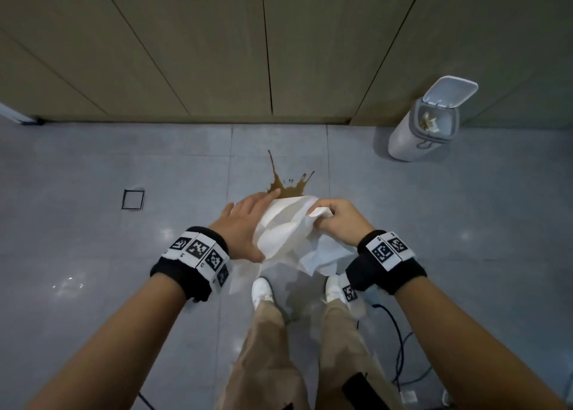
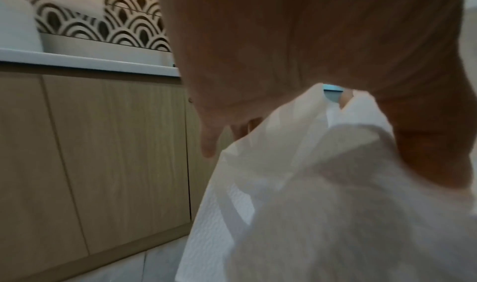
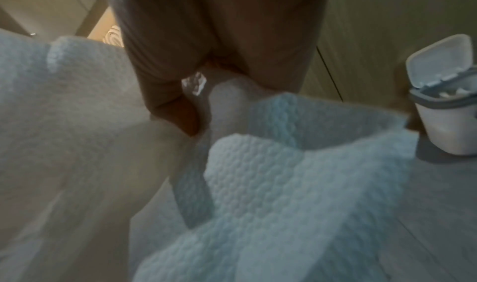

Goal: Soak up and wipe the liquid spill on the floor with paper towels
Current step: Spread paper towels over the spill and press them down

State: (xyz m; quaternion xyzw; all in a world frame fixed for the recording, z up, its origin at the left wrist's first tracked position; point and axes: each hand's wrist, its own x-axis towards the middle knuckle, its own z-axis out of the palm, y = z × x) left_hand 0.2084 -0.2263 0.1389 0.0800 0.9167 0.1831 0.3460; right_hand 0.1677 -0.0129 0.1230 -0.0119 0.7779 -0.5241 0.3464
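A brown liquid spill [image 1: 286,182] splashes across the grey floor tiles just beyond my hands. I hold a bunch of white paper towels [image 1: 290,236] in the air between both hands, above my feet. My left hand [image 1: 248,220] lies flat along the towels' left side with straight fingers, the thumb at the lower edge. My right hand [image 1: 336,220] grips a crumpled corner of the towels with curled fingers. In the left wrist view the paper towels [image 2: 296,194] hang below my palm. In the right wrist view the embossed paper towels [image 3: 284,184] fill the frame under my curled fingers [image 3: 180,110].
A white bin [image 1: 424,124] with its lid flipped open stands at the right by the wooden cabinet doors [image 1: 217,52]; the bin [image 3: 449,110] also shows in the right wrist view. A square floor drain [image 1: 133,199] lies left. My white shoes [image 1: 263,290] and cables [image 1: 400,341] are below.
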